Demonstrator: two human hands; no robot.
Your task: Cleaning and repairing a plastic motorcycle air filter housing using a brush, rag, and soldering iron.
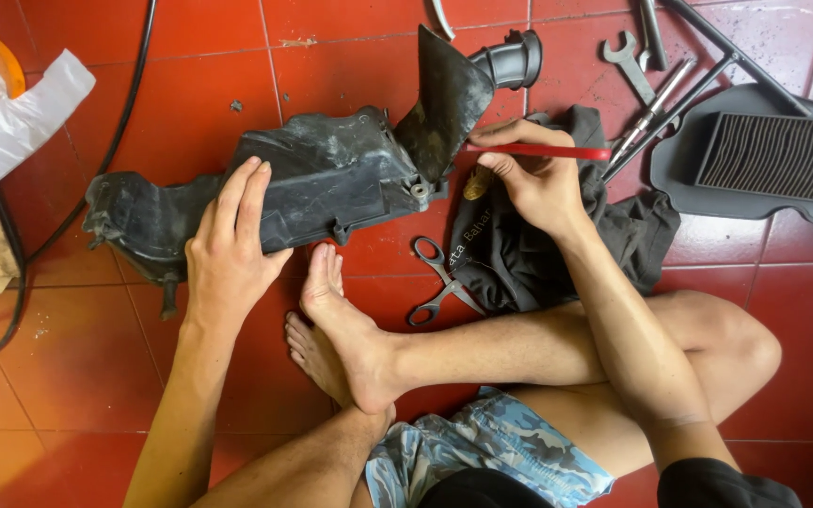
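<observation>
The person sits cross-legged on a red tiled floor [190, 85], and the left hand [231, 246] lies flat and open, fingers spread, on top of a large black plastic housing [322, 183] that stretches across the tiles in front of the bare feet. The toes of one foot [336, 310] touch the near edge of this housing. At its right end a dark rubber flap stands up, and behind that a ribbed black hose elbow [512, 58] points away from the person. The right hand [534, 179] is closed around a thin red tool [543, 150], pinched between thumb and fingers like a pen, with its left tip at the base of the flap; whether the tip actually touches the housing is hard to tell from this angle. Under the right hand lies a crumpled black cloth [557, 245], and just beside its left edge a pair of scissors [439, 282] rests on the floor with the blades crossed open. Farther right sits a grey tray-like cover with a pleated filter panel [773, 155], and near it lie a spanner [630, 66] and a few long metal tools [656, 103]. At the left edge a black cable [119, 122] curves across the tiles beside a clear plastic bag [11, 122].
</observation>
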